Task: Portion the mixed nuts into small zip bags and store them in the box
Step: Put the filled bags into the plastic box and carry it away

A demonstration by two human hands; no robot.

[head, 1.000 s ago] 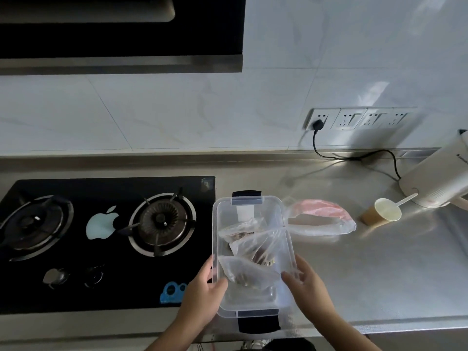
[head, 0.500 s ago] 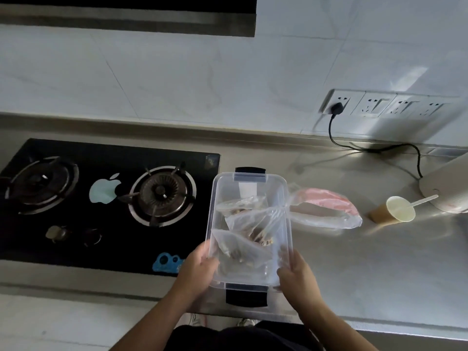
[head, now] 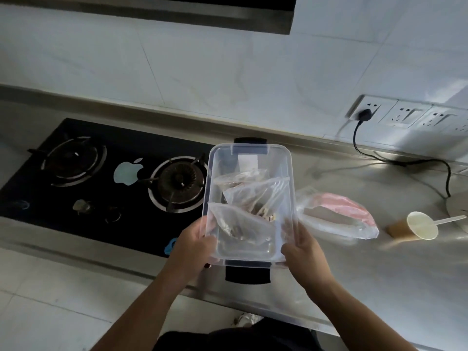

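Note:
A clear plastic box [head: 249, 153] with black latches at both ends is lifted off the counter, tilted toward me. Inside lie three small zip bags [head: 243, 224] holding nuts. My left hand [head: 195, 245] grips the box's near left edge, fingers curled under and thumb on the rim. My right hand [head: 302, 249] grips the near right edge the same way. A larger clear bag with pink contents [head: 336, 216] lies on the counter just right of the box.
A black gas stove [head: 101, 178] with two burners sits left of the box. A paper cup [head: 415, 228] with a white spoon lies on its side at the right. A black cord [head: 405, 162] runs from the wall socket to a white appliance [head: 458, 209] at the right edge.
Both hands have raised the box from the counter and brought it closer to me; the view has tilted and shifted back from the counter edge.

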